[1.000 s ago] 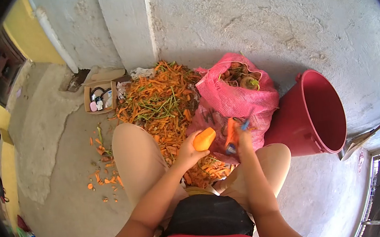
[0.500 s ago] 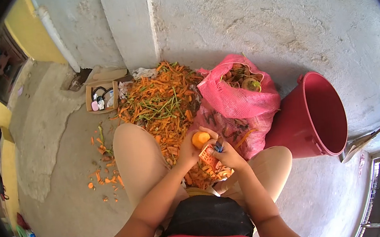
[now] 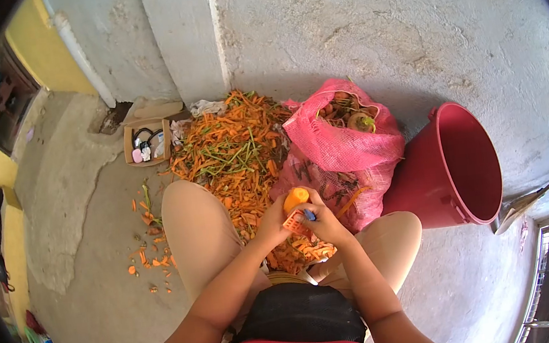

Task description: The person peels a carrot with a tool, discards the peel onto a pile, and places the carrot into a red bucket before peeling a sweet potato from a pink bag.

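A peeled orange carrot (image 3: 296, 197) is held in my left hand (image 3: 272, 226), its rounded end pointing away from me. My right hand (image 3: 325, 225) is closed on a small orange tool with a perforated face (image 3: 293, 221) and a blue part (image 3: 309, 215) by the thumb. The tool is against or just below the carrot; its working edge is hidden by my fingers. Right below both hands, between my knees, lie orange peelings (image 3: 300, 252).
A large heap of carrot peelings and green stalks (image 3: 235, 145) lies ahead by the wall. Beside it stand a pink mesh sack (image 3: 351, 140) of vegetables and a tilted red bin (image 3: 421, 169). A small cardboard box (image 3: 146, 143) sits at left, with scattered scraps (image 3: 156, 257) nearer me.
The carrot has tipped so that more of its length shows, pointing away. My right hand and the tool have moved a little up and left, closer to the carrot.
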The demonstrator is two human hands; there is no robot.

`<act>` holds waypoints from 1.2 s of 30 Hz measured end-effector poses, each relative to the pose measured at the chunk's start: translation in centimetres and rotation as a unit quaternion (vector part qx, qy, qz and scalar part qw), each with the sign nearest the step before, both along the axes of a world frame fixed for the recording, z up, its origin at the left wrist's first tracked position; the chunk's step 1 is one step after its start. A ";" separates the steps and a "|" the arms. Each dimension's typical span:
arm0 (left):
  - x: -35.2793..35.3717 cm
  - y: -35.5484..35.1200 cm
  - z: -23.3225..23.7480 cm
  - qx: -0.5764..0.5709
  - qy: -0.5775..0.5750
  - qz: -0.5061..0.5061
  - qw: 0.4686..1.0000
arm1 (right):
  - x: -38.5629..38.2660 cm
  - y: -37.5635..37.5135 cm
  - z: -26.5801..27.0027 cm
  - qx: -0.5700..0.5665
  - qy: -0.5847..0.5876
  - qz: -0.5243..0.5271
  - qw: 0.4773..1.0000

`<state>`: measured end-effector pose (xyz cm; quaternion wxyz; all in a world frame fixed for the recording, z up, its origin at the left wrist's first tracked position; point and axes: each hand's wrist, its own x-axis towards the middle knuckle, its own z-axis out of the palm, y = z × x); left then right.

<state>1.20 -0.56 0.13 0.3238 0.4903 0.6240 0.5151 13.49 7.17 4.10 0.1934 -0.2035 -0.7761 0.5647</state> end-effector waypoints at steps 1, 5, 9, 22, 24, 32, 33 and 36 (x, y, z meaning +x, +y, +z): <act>0.0 0.0 0.0 -0.012 -0.003 -0.013 1.000 | 0.1 0.1 -0.5 0.022 0.007 -0.013 1.000; -0.2 0.2 -1.0 0.045 -0.075 -0.080 0.993 | 1.6 1.4 -2.0 -0.373 0.028 -0.135 0.918; -0.1 -0.3 2.3 -0.021 -0.162 -0.117 0.980 | 3.0 4.3 0.2 -0.467 0.248 -0.326 0.783; 0.0 0.2 -0.3 -0.127 0.104 -0.190 0.968 | 18.6 16.6 2.6 -0.273 0.604 -0.189 0.725; 0.2 0.8 -0.4 -0.135 0.087 -0.178 0.971 | 16.3 15.8 -2.1 -0.335 0.525 -0.233 0.746; -0.6 6.8 3.2 -0.151 0.013 -0.177 0.972 | 9.8 13.9 -2.3 -0.417 0.212 -0.359 0.808; -0.7 8.1 3.7 -0.146 0.013 -0.177 0.973 | 10.1 14.2 -2.8 -0.421 0.196 -0.367 0.806; -1.0 13.2 4.5 -0.087 0.024 -0.146 0.985 | 10.7 15.3 -4.2 -0.426 0.199 -0.350 0.810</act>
